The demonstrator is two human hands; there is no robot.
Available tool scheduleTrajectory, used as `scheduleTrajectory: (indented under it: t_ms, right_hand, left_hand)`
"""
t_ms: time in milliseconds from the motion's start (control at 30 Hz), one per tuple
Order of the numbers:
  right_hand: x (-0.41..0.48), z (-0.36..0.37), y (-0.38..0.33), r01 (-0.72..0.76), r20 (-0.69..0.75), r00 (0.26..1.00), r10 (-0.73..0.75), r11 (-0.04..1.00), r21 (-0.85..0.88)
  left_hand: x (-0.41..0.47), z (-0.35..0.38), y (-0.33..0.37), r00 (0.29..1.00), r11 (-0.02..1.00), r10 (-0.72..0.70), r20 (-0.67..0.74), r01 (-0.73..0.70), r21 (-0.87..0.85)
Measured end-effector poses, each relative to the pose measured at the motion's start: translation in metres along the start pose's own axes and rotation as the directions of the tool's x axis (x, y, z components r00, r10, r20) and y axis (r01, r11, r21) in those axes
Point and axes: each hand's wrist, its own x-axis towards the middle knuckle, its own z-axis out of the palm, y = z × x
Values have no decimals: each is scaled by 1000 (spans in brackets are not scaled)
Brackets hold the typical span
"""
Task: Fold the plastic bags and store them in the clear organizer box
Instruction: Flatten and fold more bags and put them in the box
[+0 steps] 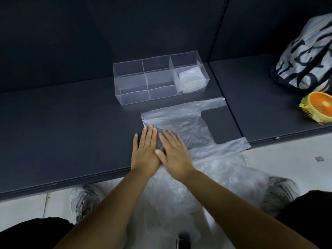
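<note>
The person is pressing the left hand (145, 150) and right hand (173, 151) flat, fingers (149, 133) straight and close together, on the left end of the plastic bag (185, 123), which is lying on the table (71, 132). Its long axis is running rightward toward the handles (215, 102), so the right hand is sitting nearer that length. The clear organizer box (125, 90) is standing just beyond.

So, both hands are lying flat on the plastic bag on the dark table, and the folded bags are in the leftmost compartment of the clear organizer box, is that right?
Not quite: the head view shows the folded bags in the rightmost compartment of the clear organizer box. The left hand and right hand do lie flat on the plastic bag on the dark table.
</note>
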Motion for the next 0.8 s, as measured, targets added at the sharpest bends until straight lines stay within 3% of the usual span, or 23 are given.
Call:
scheduleTrajectory:
  t_ms: [100,233,333,400,467,567,667,800]
  right_hand:
    - [-10,-9,56,-4,11,1000,7,964,-267]
    - [-24,-39,124,-240,-74,971,229,927,-289]
    - [-15,-56,135,-384,-159,923,351,869,-313]
    - [6,-54,109,-331,-161,941,298,910,-249]
    - [34,-43,69,-147,-131,983,128,977,-155]
    - [68,-21,22,47,-25,998,-49,996,-78]
    - [83,-16,39,26,31,999,-22,990,-136]
    - [81,-42,122,-146,-84,988,131,967,-209]
  left_hand:
    - [2,3,-1,998,998,-13,-54,10,-59]
    - [-1,2,0,999,999,-14,-50,13,-37]
    - [6,-3,1,996,995,-40,-84,32,-95]
    - [19,-9,4,987,987,-57,-147,33,-160]
    - [37,-13,3,984,978,-70,-167,34,-206]
    - [57,-11,-5,995,994,-58,-78,50,-102]
    - [60,-6,-15,998,997,-32,-60,27,-75]
    - [61,-2,-23,996,998,-1,-90,-4,-62]
